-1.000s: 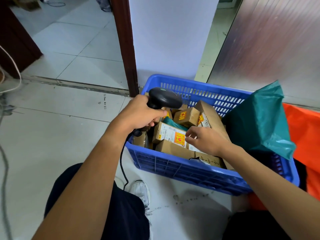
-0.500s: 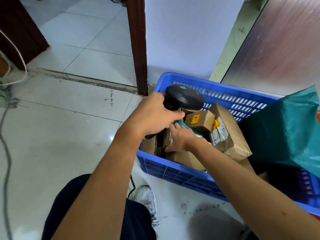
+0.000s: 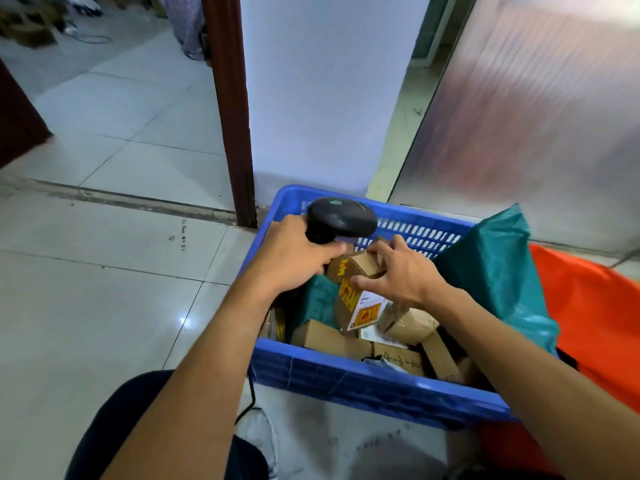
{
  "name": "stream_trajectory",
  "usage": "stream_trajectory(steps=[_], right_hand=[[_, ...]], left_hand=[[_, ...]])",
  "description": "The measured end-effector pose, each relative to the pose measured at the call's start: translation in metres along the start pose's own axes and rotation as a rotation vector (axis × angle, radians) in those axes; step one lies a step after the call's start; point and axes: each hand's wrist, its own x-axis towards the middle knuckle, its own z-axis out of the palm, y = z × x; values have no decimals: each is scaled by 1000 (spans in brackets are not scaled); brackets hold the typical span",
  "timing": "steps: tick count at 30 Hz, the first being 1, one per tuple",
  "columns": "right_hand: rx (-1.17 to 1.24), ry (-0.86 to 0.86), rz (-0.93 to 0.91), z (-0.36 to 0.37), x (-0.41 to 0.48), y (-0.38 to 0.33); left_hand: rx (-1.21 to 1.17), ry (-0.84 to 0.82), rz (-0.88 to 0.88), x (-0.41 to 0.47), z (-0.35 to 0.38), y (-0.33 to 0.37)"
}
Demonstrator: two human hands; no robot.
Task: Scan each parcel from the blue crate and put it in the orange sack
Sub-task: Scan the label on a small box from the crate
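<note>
While a black scanner (image 3: 341,218) is gripped by the left hand (image 3: 294,258) over the far left corner of the blue crate (image 3: 363,386), a brown cardboard parcel (image 3: 360,303) is held just to the right of it by the right hand (image 3: 405,275). In the head view, the left fingers (image 3: 325,251) are seen curled round the scanner's handle, and the scanner's domed head is turned toward the right hand. The right fingers (image 3: 381,247) are laid over the parcel's top edge and the thumb is pressed against its near face, so the box is pinched between them. The parcel is kept inside the crate, tilted, with a white label and yellow-and-red stickers shown below the thumb; whether its lower end rests on the load cannot be told. Below the right fingers, other cardboard parcels (image 3: 329,337) are piled in the crate, and a teal mailer (image 3: 320,299) is wedged under the left fingers. To the right of the right hand, a large teal plastic bag (image 3: 495,268) is draped over the crate's far right corner, and beyond it the orange sack (image 3: 588,306) is found beside the crate on the tiled floor (image 3: 104,306). A dark cable (image 3: 250,400) is seen below the left forearm, by the crate's near wall.
</note>
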Motion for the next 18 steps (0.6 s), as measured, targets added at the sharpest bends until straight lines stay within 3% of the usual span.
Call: stream_trajectory(steps=[4,8,13,15,18], right_hand=[[163,92,201,-20,-56,38],[492,269,421,-34,-115,71],[904,502,570,-44,-170,106],[1076,513,601,-42,-185,116],[1141,481,637,-38,-199,123]], left_hand=[[-39,12,31,-3,21,13],[-85,-16,85,-18,47,27],[-130,-29,152,-51,77,46],[-157,-31,167,-65,90,54],[-195,-2,185,-80,111,63]])
